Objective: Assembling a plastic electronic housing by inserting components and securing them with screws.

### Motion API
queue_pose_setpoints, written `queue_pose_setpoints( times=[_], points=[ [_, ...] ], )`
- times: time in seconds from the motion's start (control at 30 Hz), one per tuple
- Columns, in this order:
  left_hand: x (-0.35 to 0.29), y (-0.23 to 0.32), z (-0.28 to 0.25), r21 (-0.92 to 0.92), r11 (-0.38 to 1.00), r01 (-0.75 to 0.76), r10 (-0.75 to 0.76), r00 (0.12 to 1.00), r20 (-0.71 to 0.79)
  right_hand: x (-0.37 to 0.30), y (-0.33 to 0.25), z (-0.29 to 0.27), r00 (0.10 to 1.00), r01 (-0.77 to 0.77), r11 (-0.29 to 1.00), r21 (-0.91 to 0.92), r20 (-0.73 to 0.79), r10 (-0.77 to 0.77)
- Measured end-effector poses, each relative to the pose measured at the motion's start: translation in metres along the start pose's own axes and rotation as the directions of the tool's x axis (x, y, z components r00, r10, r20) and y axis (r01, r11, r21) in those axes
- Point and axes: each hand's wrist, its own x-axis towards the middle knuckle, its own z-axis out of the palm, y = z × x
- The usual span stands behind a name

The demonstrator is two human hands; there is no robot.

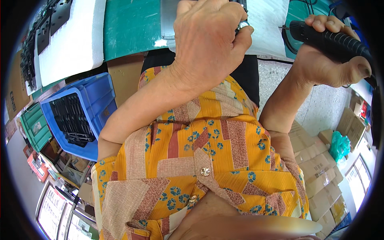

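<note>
My left hand (212,40) reaches over the near edge of the green work surface, its fingers bent and thumb drawn in against them. Between thumb and fingers shows a small shiny round piece (243,25), too small to name. What else the fingers hold is hidden. Under and beside this hand lies a grey flat plate (168,25), mostly covered by it. My right hand (324,66) is wrapped round a black electric screwdriver (330,40), held raised at the right. The screwdriver's thin bit points left toward my left hand, apart from it.
White foam sheets (74,38) lie on the green table (132,28), with black flat parts (54,20) at the far left. Below stands a blue crate (106,94) holding several black parts (72,120). Black cable (289,42) lies by the screwdriver. Cardboard boxes (316,168) stand lower right.
</note>
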Motion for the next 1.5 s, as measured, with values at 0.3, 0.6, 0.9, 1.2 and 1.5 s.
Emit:
queue_pose_setpoints(
  times=[0.3,0.6,0.9,1.2,1.5],
  points=[
    [-0.007,-0.015,-0.003,-0.011,0.997,-0.083,0.082,0.996,-0.038,0.004,-0.017,0.007,0.998,-0.042,0.999,0.017,0.037,0.042],
    [-0.005,-0.022,0.004,-0.007,0.978,-0.210,0.204,0.959,-0.197,0.001,-0.034,0.016,0.999,0.018,0.996,-0.092,0.032,-0.015],
    [-0.005,-0.019,0.001,-0.008,0.989,-0.145,0.142,0.978,-0.151,-0.012,-0.033,0.022,0.994,0.072,0.997,-0.002,0.082,-0.072],
    [0.001,-0.019,-0.001,-0.049,0.986,-0.160,0.152,0.979,-0.133,-0.011,-0.037,0.026,0.992,0.121,0.992,-0.046,0.049,-0.119],
    [0.006,-0.021,-0.003,-0.123,0.976,-0.178,0.188,0.979,0.080,-0.015,-0.030,0.030,0.992,0.124,0.992,-0.038,0.014,-0.123]
  ],
)
